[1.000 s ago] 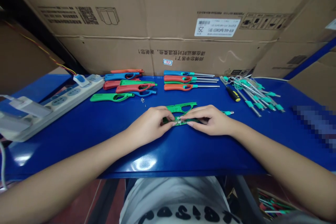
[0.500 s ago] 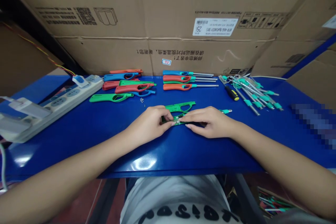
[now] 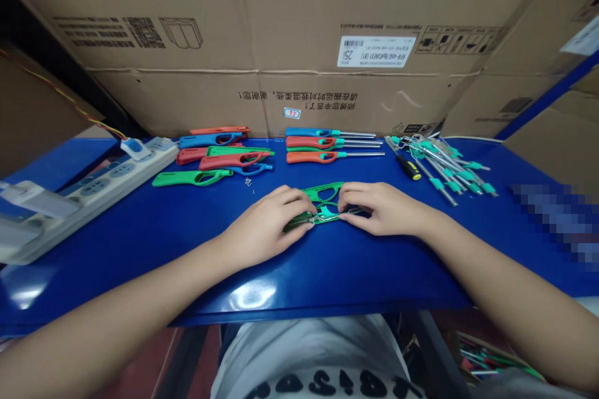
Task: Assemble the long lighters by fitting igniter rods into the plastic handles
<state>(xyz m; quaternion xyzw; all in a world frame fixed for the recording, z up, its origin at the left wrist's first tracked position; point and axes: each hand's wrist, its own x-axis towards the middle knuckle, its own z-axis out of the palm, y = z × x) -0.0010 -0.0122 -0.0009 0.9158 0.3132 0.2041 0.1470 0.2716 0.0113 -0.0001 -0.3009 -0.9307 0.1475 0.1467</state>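
Blue tabletop [image 3: 374, 274]: our left hand [image 3: 269, 221] and right hand [image 3: 388, 209] pinch a green lighter half-casing [image 3: 328, 220]
Long axis sideways, handle [image 3: 297, 221] leftward; inverted carton [image 3: 187, 87] reads "AUX"

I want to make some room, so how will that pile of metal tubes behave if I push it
The pile would probably shift as a tangle, since its thin wires overlap. The tubes look straight and metallic, so likely stiff. They may slide readily, as the table looks glossy.

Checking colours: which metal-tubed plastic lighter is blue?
The blue plastic lighter with the silvery metal tube, nearest the brown cardboard box; the others aren't blue.
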